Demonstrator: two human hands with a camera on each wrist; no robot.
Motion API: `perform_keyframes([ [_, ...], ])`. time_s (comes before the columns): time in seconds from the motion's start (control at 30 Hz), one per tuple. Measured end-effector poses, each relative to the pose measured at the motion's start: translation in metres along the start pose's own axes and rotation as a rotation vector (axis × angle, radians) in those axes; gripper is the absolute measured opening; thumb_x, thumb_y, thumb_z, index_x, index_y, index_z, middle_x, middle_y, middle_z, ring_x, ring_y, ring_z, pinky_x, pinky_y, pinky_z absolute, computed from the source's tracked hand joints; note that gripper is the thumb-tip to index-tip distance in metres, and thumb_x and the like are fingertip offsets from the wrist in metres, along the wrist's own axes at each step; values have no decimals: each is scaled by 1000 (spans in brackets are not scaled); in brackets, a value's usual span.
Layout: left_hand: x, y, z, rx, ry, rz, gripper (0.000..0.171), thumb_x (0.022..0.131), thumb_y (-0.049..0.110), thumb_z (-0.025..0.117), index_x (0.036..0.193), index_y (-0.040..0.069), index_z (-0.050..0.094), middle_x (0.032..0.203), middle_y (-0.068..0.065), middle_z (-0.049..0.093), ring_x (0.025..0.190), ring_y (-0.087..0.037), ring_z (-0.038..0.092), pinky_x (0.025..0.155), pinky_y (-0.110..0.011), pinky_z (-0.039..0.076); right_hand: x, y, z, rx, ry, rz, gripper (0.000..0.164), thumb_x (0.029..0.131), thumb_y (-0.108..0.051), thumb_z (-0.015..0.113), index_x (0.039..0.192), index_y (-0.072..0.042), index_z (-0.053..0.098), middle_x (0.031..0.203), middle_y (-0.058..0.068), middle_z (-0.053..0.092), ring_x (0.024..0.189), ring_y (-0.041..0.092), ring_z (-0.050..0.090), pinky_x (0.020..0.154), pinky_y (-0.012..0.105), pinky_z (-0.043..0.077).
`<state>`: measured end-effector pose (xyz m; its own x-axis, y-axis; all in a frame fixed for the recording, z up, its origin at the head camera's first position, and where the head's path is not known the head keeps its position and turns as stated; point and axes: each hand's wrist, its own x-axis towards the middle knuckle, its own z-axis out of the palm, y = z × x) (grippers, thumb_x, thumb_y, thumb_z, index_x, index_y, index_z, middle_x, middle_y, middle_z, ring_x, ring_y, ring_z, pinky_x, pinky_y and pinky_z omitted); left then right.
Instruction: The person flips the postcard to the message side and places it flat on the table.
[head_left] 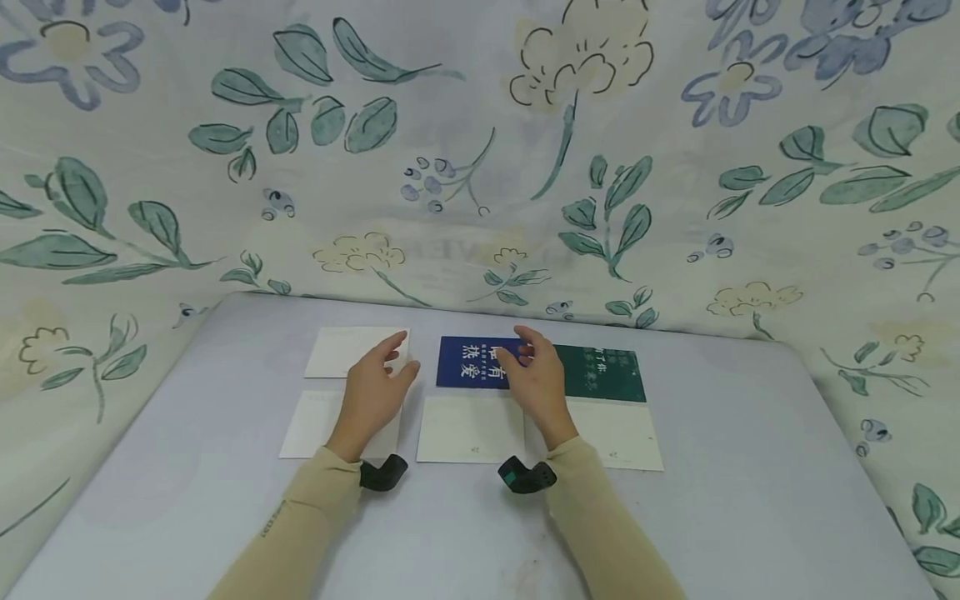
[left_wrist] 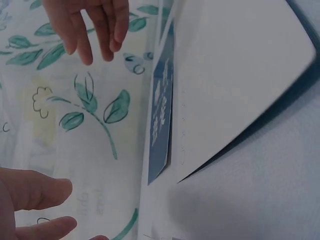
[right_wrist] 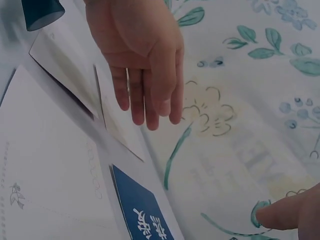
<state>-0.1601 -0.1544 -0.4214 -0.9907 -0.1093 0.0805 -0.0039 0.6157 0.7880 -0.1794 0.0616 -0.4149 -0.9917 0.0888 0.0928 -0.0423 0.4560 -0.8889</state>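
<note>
Six rectangular cards lie on a pale table in two rows. My left hand [head_left: 375,392] is above the two white cards at left, upper [head_left: 326,354] and lower [head_left: 307,425], its fingers loosely bent and holding nothing. Over the blue card [head_left: 457,363] with white characters, my right hand [head_left: 542,387] hangs with relaxed fingers, partly hiding it. Beside it lies a dark green card [head_left: 611,375]. Two cream cards, middle [head_left: 465,429] and right [head_left: 626,437], sit in the near row. The right wrist view shows a small bird on a white card [right_wrist: 50,165].
The white table [head_left: 750,467] extends to both sides and toward me. A floral cloth [head_left: 480,167] rises behind it. Dark wrist cameras, left [head_left: 384,472] and right [head_left: 527,475], sit at the tan sleeves.
</note>
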Motion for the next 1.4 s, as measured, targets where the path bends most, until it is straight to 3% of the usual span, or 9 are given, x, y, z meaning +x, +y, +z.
perform_keyframes([
  [0.3,-1,-1,6,76,-103,15,53,91,27,56,140,12,41,132,-18,49,111,-36,53,89,-49,44,3,7,-2,-33,-59,94,54,87,-28,62,135,-10,46,132,11,47,114,26,49,90,41,45],
  [0.47,-1,-1,11,93,-144,71,51,91,23,57,138,9,43,129,-19,52,114,-34,51,90,-50,44,4,10,-1,-102,-84,95,56,87,-29,62,136,-7,45,132,16,48,115,29,50,90,43,46],
  [0.7,-2,-1,16,114,-166,108,50,89,20,60,136,6,46,129,-20,53,117,-35,50,96,-51,39,5,16,1,-188,-117,51,58,87,-29,62,135,-2,44,129,20,51,116,32,51,90,44,46],
  [0.93,-2,1,20,137,-198,101,50,90,20,59,136,5,45,130,-20,52,119,-35,49,97,-50,39,5,15,0,-248,-168,76,61,87,-31,62,136,-1,42,128,22,51,116,35,51,91,46,45],
  [1.2,-2,0,22,154,-210,112,50,90,20,59,135,4,46,128,-20,53,117,-36,50,96,-50,40,4,15,1,-258,-184,78,61,87,-30,62,136,1,42,134,23,46,127,36,39,102,48,34],
  [1.4,-1,-1,24,155,-216,119,50,90,22,59,135,5,47,126,-21,55,118,-35,50,97,-49,39,4,16,2,-281,-181,89,61,87,-32,62,135,0,42,136,21,45,128,35,39,103,48,34],
])
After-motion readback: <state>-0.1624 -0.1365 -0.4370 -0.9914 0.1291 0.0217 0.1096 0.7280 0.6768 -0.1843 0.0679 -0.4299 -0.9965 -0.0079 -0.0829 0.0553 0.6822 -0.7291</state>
